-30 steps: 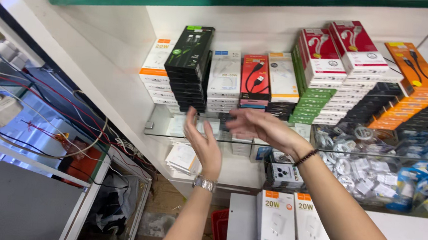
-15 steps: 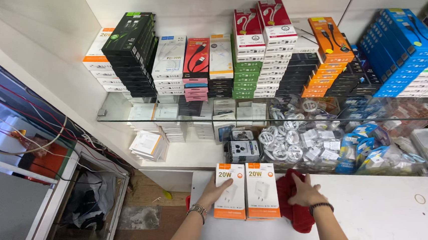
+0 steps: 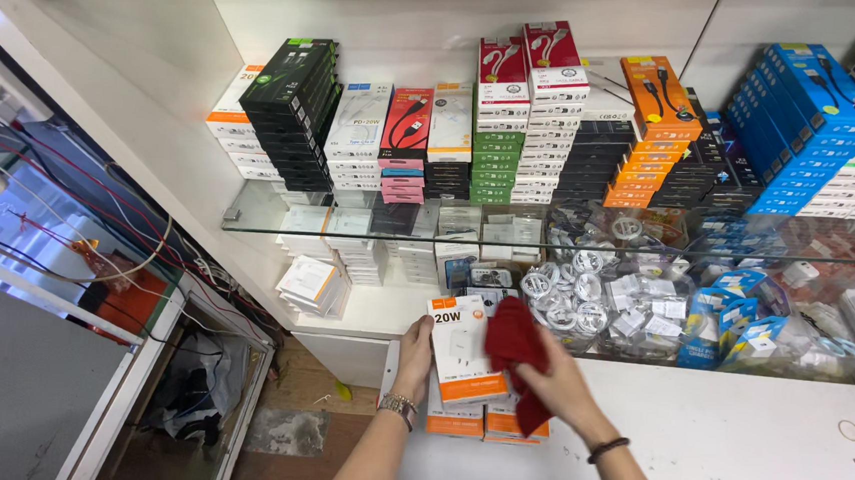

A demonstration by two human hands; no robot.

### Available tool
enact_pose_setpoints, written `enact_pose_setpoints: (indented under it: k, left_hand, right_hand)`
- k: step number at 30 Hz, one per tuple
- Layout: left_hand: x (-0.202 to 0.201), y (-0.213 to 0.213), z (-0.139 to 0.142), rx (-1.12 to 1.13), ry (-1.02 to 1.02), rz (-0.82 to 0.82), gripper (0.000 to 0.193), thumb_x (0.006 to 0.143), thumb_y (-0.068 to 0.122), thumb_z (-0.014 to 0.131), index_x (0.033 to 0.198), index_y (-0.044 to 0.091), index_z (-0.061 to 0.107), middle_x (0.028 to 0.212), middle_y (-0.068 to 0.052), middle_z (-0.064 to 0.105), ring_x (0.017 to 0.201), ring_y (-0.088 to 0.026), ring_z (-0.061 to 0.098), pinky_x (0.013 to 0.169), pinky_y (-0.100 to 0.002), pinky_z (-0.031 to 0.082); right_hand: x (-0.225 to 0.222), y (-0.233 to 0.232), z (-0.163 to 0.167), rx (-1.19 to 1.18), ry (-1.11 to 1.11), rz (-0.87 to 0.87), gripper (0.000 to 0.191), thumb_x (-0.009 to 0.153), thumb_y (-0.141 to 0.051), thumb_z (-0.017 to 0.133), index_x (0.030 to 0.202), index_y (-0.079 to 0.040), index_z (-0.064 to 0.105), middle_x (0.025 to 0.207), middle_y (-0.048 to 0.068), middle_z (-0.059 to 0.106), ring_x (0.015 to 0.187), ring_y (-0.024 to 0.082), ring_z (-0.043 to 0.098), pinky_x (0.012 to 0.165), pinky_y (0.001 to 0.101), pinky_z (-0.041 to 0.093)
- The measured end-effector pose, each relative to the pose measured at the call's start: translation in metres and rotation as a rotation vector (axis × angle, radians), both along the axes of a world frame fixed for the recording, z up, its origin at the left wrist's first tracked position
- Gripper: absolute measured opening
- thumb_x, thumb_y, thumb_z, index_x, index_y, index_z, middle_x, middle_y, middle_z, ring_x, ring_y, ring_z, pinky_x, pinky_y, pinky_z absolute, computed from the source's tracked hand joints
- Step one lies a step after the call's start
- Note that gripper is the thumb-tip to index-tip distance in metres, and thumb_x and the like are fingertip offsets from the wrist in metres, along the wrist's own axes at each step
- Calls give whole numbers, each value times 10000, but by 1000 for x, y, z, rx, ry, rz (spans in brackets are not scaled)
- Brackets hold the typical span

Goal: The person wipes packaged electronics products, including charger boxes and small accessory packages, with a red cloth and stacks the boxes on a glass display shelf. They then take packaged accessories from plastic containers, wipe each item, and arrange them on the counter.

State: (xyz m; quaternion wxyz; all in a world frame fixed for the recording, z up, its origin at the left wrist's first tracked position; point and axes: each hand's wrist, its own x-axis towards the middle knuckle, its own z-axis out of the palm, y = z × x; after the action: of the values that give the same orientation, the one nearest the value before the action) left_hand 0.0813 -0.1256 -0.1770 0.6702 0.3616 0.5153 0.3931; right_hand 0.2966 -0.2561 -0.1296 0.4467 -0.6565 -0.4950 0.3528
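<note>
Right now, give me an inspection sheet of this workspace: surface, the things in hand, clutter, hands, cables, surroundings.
Surface: white counter, mostly bare, a small ring lying at its right.
Things in hand: white and orange charger box, tilted up; red cloth pressed against its right side; more such boxes flat beneath.
Clutter: bagged white cables and plugs under the glass shelf.
Hands: left hand grips the box's left edge; right hand clutches the cloth.
Cables: red and white wires hang loose at left.
Surroundings: stacked boxes in black, white, green, orange and blue on the shelf; floor debris lower left.
</note>
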Motion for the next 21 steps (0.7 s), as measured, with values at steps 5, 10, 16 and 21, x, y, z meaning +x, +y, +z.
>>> enact_pose_setpoints:
  k: [5, 10, 16, 21]
  left_hand:
    - [0, -14, 26, -120, -591, -99, 687, 929, 517, 465, 1422, 44, 535, 1380, -122, 653, 1227, -249, 637, 1036, -382, 492]
    - [17, -39, 57, -141, -318, -72, 628, 947, 530, 580, 1417, 123, 493, 1410, -89, 622, 1258, -191, 624, 1023, -343, 515]
    - [4, -48, 89, 481, 85, -216, 421, 850, 217, 807, 1193, 34, 647, 1087, -94, 776, 968, -180, 746, 829, -326, 600]
    - [3, -47, 112, 781, 479, -206, 339, 814, 160, 819, 1096, 10, 703, 931, -111, 792, 837, -167, 759, 759, -321, 594]
  right_hand:
    - [-80, 14, 48, 187, -678, 27, 796, 727, -492, 892, 1343, -77, 606, 1541, 255, 363, 1327, 464, 469, 981, 474, 464]
    - [-77, 52, 89, 127, -641, -98, 632, 821, -483, 762, 1270, -65, 610, 1388, 170, 555, 1253, 363, 549, 1015, 453, 501]
    - [-22, 70, 107, 78, 95, -339, 546, 861, -429, 705, 1222, -40, 576, 1087, 145, 755, 952, 265, 759, 825, 398, 601]
    - [-39, 79, 79, 197, 115, 33, 492, 904, -345, 751, 1261, -29, 630, 1106, 126, 764, 976, 187, 711, 857, 328, 560]
